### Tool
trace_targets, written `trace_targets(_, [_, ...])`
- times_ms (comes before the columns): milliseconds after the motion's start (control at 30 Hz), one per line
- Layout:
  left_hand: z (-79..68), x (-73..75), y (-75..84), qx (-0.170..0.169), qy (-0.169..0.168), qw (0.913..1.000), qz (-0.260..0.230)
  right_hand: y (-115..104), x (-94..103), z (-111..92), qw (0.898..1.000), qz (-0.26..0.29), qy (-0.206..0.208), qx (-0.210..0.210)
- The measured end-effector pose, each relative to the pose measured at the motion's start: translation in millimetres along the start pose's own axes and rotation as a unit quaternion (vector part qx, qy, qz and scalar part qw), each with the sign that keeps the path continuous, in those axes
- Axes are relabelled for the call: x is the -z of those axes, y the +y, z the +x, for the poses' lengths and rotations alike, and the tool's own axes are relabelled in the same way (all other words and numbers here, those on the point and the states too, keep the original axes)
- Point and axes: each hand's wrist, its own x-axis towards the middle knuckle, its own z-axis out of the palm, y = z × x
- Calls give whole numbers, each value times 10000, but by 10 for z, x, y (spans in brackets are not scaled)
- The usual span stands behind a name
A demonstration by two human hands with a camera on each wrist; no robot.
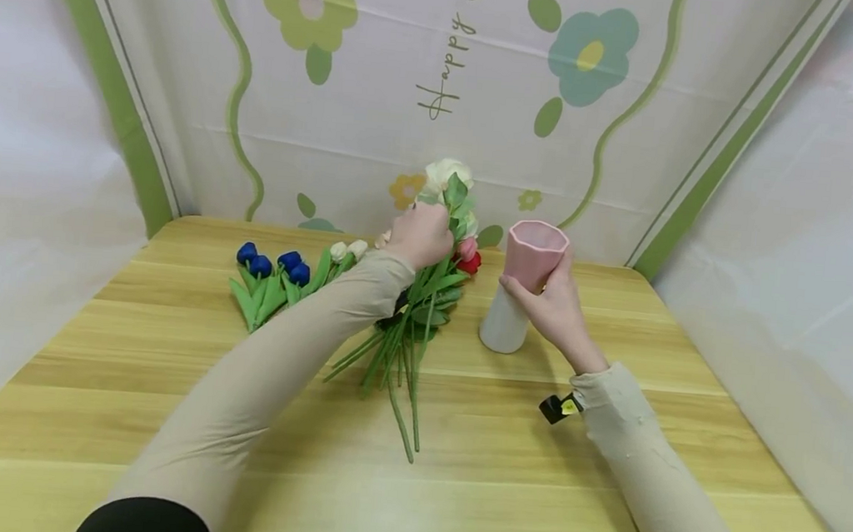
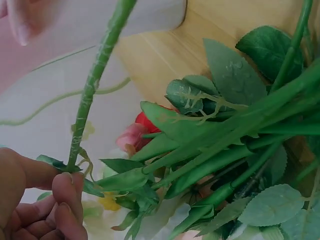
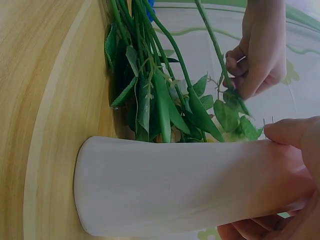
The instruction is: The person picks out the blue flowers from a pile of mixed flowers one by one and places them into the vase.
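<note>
Pinching a stem [image 2: 91, 90] in the left hand [image 1: 423, 234]; gripping a near-upright vase [image 1: 526, 265], well to its right, in the right hand [image 1: 557, 310].
Set rim-up on the tabletop [image 1: 347, 510], apart from the stem. Between vase and left hand, red bloom [image 1: 473, 264]; beside the left hand, leafy bunch [image 1: 430, 316]; farther left, blue tulips [image 1: 261, 266].

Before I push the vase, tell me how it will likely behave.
The vase is tall and narrow, so a high push could tip it. Its smooth-looking sides may be somewhat slippery. Hollow at the open top, it is probably light for its size.
</note>
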Motion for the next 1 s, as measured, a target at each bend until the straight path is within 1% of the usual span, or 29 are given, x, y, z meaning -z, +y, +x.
trace_targets(133, [50,-49,12,111,42,9998,163,-6,-4,8,10000,-50,1,21])
trace_targets(200, [72,-86,-4,176,-10,9995,276,-5,-5,11,10000,-55,-2,25])
trace_targets(267, [92,-129,-28,228,-108,9989,407,-1,-7,12,10000,-48,-3,24])
trace_targets(400, [107,-219,-82,311,-432,9962,682,6,-13,10,10000,-9,-21,10])
trace_targets(500, [107,-264,-100,364,-581,9947,767,10,-14,14,10000,-7,-37,17])
trace_targets(833, [101,-353,-39,619,-897,9887,1030,15,-7,2,10000,14,-71,-40])
trace_targets(933, [89,-353,-30,666,-916,9881,1038,15,-6,-1,10000,7,-85,-49])
trace_targets(1000, [78,-343,-35,639,-878,9887,1031,18,-5,4,10000,2,-89,-37])
